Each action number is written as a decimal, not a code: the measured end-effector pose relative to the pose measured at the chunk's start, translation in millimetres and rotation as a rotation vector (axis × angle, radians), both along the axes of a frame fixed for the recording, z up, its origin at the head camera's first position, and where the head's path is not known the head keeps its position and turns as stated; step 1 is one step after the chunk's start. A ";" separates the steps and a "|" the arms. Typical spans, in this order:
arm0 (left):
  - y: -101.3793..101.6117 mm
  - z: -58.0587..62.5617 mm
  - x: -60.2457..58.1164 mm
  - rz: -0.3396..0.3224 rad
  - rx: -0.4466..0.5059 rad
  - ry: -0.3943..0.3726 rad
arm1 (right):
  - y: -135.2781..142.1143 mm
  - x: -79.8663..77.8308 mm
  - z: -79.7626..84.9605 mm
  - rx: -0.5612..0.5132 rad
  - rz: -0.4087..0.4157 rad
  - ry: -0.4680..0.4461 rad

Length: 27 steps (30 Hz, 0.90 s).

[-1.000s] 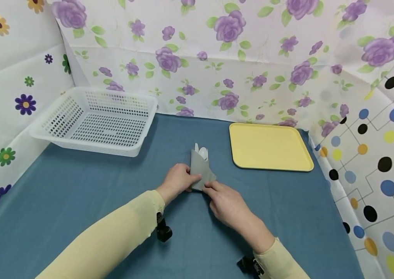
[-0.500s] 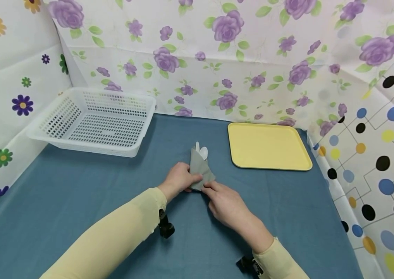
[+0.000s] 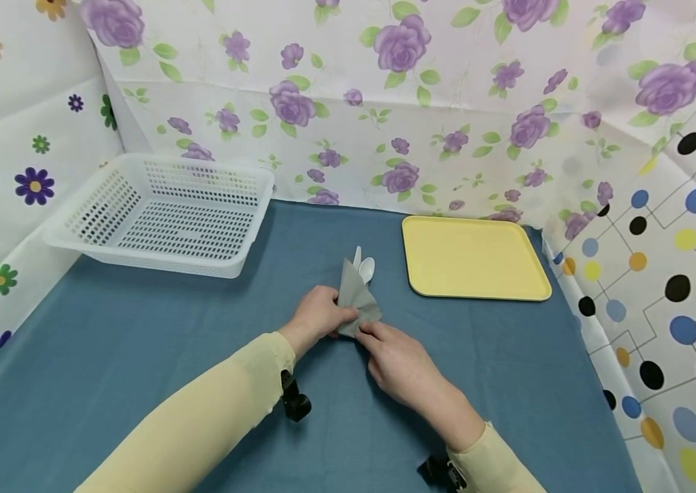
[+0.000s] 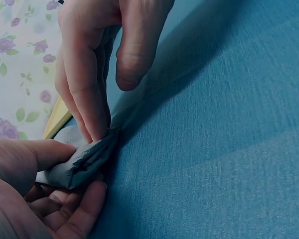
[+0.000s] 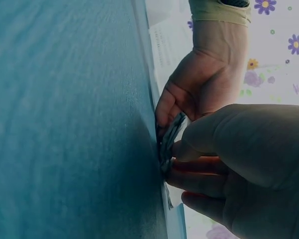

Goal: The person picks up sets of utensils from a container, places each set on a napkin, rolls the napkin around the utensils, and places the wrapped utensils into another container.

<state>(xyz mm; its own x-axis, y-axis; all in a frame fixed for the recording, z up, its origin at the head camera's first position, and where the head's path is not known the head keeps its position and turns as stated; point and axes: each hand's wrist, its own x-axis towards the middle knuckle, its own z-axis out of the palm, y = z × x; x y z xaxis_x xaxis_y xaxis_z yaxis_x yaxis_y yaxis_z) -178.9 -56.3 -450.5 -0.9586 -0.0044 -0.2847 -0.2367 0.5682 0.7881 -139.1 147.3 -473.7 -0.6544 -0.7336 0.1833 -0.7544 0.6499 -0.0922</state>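
A folded grey napkin (image 3: 356, 298) rises to a point in the middle of the table. Behind its upper edge stick out a white spoon (image 3: 367, 269) and a narrow white utensil (image 3: 357, 256), its kind unclear; their lower parts are hidden. My left hand (image 3: 317, 313) pinches the napkin's left side, thumb on top and fingers curled beneath, as the left wrist view shows. My right hand (image 3: 400, 359) touches the napkin's near right edge with fairly straight fingertips (image 4: 93, 132); its thumb hangs apart from the napkin in the left wrist view.
On the blue tablecloth (image 3: 483, 383), a white perforated basket (image 3: 200, 263) stands at the back left. A yellow tray (image 3: 477, 260) lies at the back right. Flowered and dotted sheets close off the back and sides. A black device (image 3: 296, 404) sits at the left wrist.
The spoon and the narrow utensil have shifted to the right and show more beyond the napkin. The napkin's upper point leans further right. Both hands have stayed nearly in place.
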 end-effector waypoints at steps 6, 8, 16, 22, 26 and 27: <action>-6.0 -1.3 4.1 0.021 0.094 -0.004 | -2.1 2.6 0.5 -0.021 0.012 0.016; -10.3 -2.9 4.9 0.021 0.145 -0.009 | -3.3 4.0 0.7 -0.029 0.012 0.018; -21.4 -9.1 8.6 0.040 0.333 -0.063 | -5.7 11.0 -0.3 -0.074 -0.004 0.058; -22.9 -11.1 13.4 0.023 0.467 -0.084 | -4.9 10.7 3.4 -0.207 -0.060 0.093; -21.5 -10.3 17.6 0.015 0.532 -0.063 | -7.2 5.3 8.1 -0.367 -0.140 0.039; -21.0 -9.8 18.5 0.013 0.541 -0.059 | -8.5 3.5 9.3 -0.411 -0.172 0.010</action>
<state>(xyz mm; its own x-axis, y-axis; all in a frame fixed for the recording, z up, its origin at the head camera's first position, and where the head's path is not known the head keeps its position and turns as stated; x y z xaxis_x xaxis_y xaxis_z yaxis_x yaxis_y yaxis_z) -160.5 -77.3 -460.3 -0.9418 0.1458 -0.3029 -0.2936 0.0818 0.9524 -135.6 138.8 -464.4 -0.7572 -0.4787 0.4443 -0.6406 0.6770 -0.3623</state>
